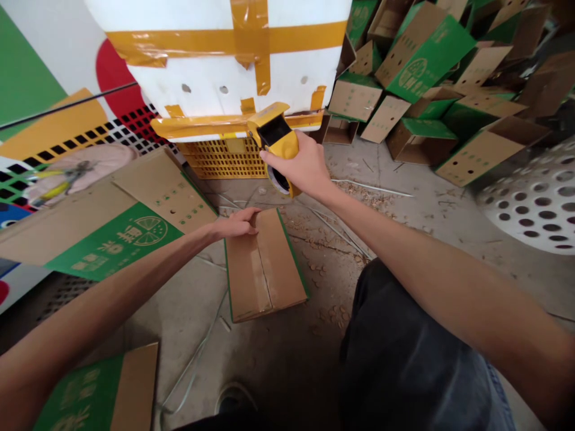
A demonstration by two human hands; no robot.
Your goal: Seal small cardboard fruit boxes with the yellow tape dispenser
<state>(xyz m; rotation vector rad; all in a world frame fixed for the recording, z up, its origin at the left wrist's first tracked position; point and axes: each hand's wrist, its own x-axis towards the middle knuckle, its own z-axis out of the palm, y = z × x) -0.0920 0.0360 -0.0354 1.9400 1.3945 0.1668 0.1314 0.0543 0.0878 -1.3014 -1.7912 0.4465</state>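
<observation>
My right hand (309, 161) is wrapped round a yellow tape dispenser (279, 134), lifted above the floor in front of the white foam box. Below it stands a brown cardboard box (269, 263) with green sides, its flaps closed along a middle seam. A strip of clear tape seems to run along the near part of that seam. At the far left corner of this box, my left hand (238, 224) grips the edge, with fingers over the far side and thumb on the top.
A white foam box (287, 84) with orange tape rests on a yellow crate (215, 158) ahead. Flat cartons (135, 221) lean at the left; another carton (94, 395) lies near my left arm. Open boxes (417, 66) pile up at the right, near a white perforated basket (539, 197). Straps (193, 365) litter the floor.
</observation>
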